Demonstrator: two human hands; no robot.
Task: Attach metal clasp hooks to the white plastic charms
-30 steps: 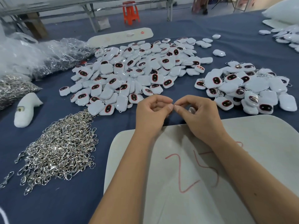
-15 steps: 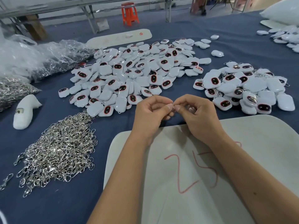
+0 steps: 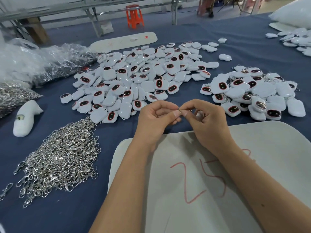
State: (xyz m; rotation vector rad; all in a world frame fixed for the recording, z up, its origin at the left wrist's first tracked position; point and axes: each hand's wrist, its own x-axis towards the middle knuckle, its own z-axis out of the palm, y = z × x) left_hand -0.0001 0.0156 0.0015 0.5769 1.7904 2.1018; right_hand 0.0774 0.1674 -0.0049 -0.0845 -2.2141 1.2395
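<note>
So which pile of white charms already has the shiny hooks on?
The smaller pile on the right. Metal clasps poke out between its charms. The big pile in the middle shows plain charms, and the loose hooks lie heaped apart on the left.

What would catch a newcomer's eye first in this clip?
The big heap of white charms spread across the middle of the blue table, then the glittering pile of metal hooks at the near left. Between them, the left hand and right hand meet, pinching something small.
</note>
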